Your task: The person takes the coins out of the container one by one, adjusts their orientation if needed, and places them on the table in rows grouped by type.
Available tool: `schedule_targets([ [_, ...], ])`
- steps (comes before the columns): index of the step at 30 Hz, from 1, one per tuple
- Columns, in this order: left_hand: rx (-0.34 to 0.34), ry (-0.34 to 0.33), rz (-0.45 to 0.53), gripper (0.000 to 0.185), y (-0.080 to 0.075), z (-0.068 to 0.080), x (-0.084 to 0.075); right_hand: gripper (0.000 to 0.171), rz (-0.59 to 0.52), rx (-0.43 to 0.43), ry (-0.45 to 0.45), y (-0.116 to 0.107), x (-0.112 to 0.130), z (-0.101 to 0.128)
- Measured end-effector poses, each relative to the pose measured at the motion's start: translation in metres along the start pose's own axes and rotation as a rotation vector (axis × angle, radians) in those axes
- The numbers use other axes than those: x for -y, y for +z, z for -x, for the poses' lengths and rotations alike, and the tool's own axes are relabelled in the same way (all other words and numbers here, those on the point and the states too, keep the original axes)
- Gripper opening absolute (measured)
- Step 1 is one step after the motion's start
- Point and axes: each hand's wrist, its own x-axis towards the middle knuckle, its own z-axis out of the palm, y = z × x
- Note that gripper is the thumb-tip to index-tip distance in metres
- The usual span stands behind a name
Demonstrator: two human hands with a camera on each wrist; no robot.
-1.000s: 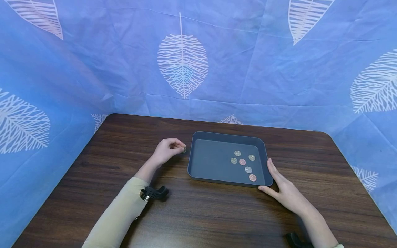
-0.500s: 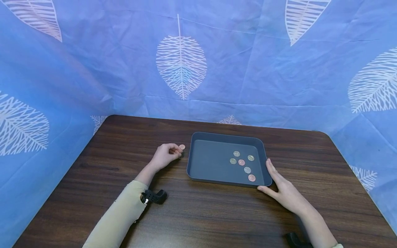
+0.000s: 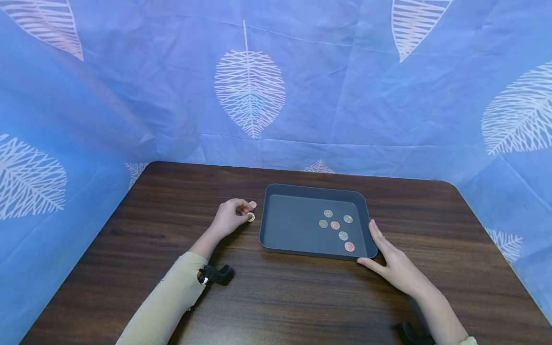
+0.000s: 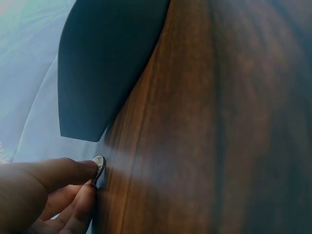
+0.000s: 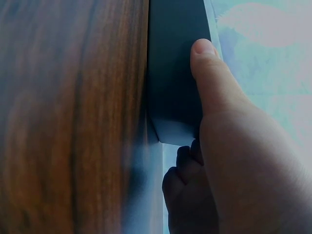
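So the left hand (image 3: 230, 216) has dropped back down to the table (image 3: 172, 230) since a second ago. Back then it was lifted a bit with one coin pinched at its tips; half a second ago a copper coin (image 3: 253, 204) was lying on the wood just past the fingers. Now the fingers (image 4: 63, 170) are grasping a silver coin (image 3: 251, 217) right at the tabletop, on edge in the wrist view, just beside that copper one and a little left of the tray (image 3: 267, 230). My read: coins are going out of the tray onto the table one by one, two out so far, and this second one looks to be getting set down.

Moving right, the dark tray has five coins (image 3: 335, 225) left in it, clustered toward its right side, none of them shifted.

The right hand (image 3: 394, 268) hasn't budged: fingers straight and released, lying flat along the tray's right wall, thumb (image 5: 209, 73) against the near corner, steadying it.
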Motion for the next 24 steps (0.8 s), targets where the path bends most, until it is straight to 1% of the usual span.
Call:
schedule_targets([
  [3,0.000,-0.003,-0.017,0.008,0.0009,-0.0001,0.0009,0.096,0.005,0.000,-0.002,0.0001,-0.0004,-0.0006],
  [7,-0.004,0.009,-0.033,0.008,0.0016,-0.0006,0.0017,0.096,0.003,0.005,0.003,-0.0002,-0.0009,-0.0006],
  [18,-0.002,0.003,-0.029,0.009,0.0020,-0.0017,0.0006,0.096,-0.001,0.006,0.005,-0.0003,-0.0016,-0.0015],
  [24,-0.014,0.020,-0.027,0.009,0.0025,-0.0016,0.0011,0.096,0.000,0.007,0.005,-0.0004,-0.0010,-0.0015],
])
